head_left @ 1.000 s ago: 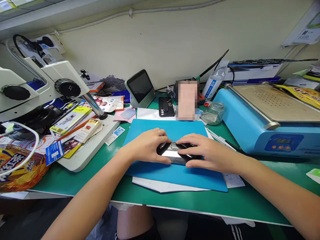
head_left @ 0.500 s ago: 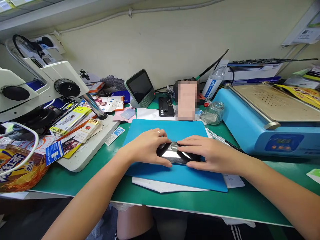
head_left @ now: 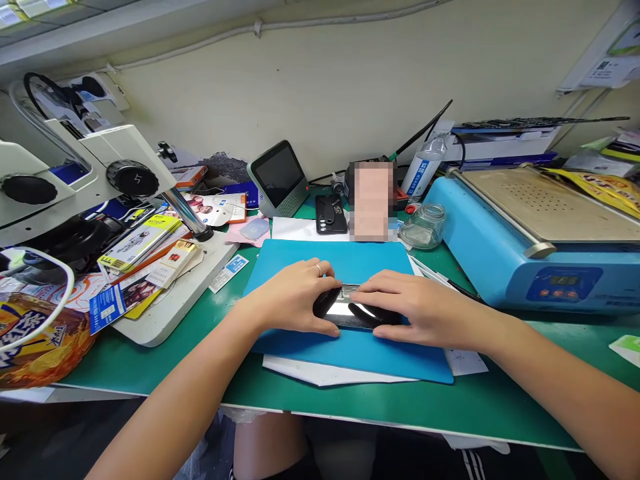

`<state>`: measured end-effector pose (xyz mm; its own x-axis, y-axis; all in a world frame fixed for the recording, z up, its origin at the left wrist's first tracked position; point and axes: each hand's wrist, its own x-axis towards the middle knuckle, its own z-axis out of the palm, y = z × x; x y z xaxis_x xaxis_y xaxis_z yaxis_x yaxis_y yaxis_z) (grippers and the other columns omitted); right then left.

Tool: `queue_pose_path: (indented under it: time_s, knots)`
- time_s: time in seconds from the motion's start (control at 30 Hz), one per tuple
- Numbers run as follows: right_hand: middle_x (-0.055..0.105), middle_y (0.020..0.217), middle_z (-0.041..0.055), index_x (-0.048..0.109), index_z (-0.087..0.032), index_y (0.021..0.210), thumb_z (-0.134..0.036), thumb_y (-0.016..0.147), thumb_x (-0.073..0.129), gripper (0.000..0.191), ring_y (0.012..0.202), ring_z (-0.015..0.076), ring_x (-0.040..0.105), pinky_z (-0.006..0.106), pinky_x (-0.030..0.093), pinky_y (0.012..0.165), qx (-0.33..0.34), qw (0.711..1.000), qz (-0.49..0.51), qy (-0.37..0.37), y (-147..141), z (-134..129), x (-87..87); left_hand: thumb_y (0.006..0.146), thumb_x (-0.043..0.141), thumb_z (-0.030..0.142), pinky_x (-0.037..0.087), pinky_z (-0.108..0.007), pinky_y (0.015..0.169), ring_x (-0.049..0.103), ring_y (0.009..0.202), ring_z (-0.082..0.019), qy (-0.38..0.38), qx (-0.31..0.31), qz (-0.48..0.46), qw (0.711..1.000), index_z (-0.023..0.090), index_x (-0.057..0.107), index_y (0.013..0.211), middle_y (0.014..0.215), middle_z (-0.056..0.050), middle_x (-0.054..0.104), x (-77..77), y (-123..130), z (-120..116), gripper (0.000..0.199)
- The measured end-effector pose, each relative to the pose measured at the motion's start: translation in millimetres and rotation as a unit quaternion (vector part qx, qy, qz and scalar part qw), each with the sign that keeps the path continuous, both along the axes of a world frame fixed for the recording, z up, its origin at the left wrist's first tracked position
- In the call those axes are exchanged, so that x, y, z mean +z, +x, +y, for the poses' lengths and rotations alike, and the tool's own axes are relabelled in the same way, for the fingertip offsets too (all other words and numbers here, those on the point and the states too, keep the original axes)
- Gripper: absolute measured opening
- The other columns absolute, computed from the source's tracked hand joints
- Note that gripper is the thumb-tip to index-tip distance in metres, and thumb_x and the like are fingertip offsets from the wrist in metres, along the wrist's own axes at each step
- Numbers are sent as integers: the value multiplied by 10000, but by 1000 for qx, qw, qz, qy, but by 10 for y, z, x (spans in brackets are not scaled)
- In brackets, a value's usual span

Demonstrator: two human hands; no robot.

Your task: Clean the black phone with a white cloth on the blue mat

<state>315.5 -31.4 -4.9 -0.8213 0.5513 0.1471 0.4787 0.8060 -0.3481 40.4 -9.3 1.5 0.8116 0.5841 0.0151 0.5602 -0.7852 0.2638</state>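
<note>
A dark smartphone [head_left: 357,319] with a glossy, reflecting face lies crosswise on a blue mat [head_left: 320,350]. My left hand [head_left: 300,297] grips its left end, thumb along the near edge and fingers at the far edge. At the other end, my right hand [head_left: 415,307] holds the phone the same way, its fingers reaching over the far side and its thumb on the near edge. Both palms hide the phone's ends. A ring shows on a left-hand finger.
Beyond the mat lie a black phone [head_left: 331,215], a smart display [head_left: 279,179] and a glass jar [head_left: 425,227]. A microscope stand [head_left: 165,320] with papers is at left; a blue heating-plate machine [head_left: 500,267] is at right. White paper [head_left: 325,373] sticks out under the mat.
The right fingertips have slid slightly left along the phone's far edge. Both hands otherwise keep their hold, and the view has shifted a little.
</note>
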Motion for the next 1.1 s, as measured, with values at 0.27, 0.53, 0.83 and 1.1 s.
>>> queue_pose_path:
  time_s: [0.27, 0.53, 0.83, 1.1]
  knots:
    - [793, 1155, 64, 738, -232, 1220, -275, 963, 556, 318, 1048, 250, 734, 377, 591, 897, -5, 998, 62, 24, -32, -42, 32, 915, 648, 500, 493, -377, 861, 658, 980, -274, 4, -4, -34, 999, 201, 705, 1214, 1104, -90, 697, 80, -10, -40, 426]
    - [825, 1064, 35, 769, -256, 1175, -408, 1013, 468, 374, 952, 250, 767, 378, 603, 877, -172, 975, 140, -32, -63, -22, 3, 1048, 507, 447, 497, -341, 839, 683, 997, -241, 35, 39, -120, 991, 213, 533, 1400, 1158, -73, 697, 0, 0, 3, 423]
    - [775, 1025, 91, 747, -235, 1118, -495, 986, 509, 377, 935, 290, 710, 446, 574, 816, -217, 971, 99, 1, -35, 99, -60, 887, 730, 574, 507, -401, 971, 614, 1190, -306, 9, 30, -103, 994, 262, 472, 1451, 1387, -118, 541, -54, -20, 20, 695]
    - [708, 1134, 106, 718, -260, 1256, -560, 960, 548, 455, 1062, 314, 652, 479, 546, 896, -188, 979, 50, -56, -18, 75, -86, 792, 827, 577, 505, -367, 883, 620, 1104, -294, -22, 16, -40, 999, 233, 549, 1401, 1218, -91, 612, -31, -45, 39, 753]
